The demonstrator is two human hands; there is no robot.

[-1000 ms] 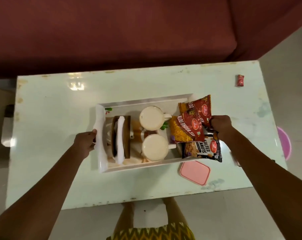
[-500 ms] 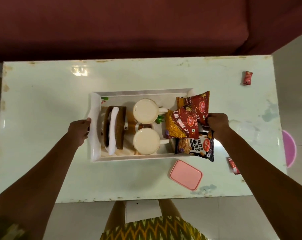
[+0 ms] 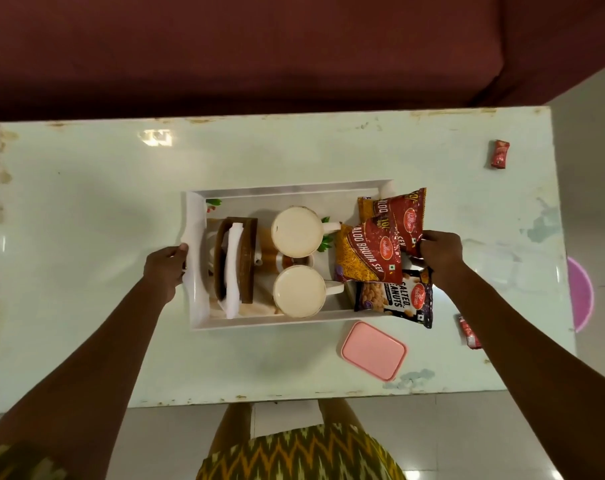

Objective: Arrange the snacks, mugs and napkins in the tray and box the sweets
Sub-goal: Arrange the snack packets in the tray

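Two hands frame the tray: the left hand curls around its nine o'clock rim, the right hand pinches the snack packets crowding its three o'clock end. Those foil bags look light, slick and crushable, best taken by a sealed edge. Both mugs stand mid-tray, brim-full by the look, so any lift should stay level, I reckon. Napkins sit upright in a wooden holder towards nine. A pink box lies on the worktop at five o'clock, with loose sweets at two and four, well apart.
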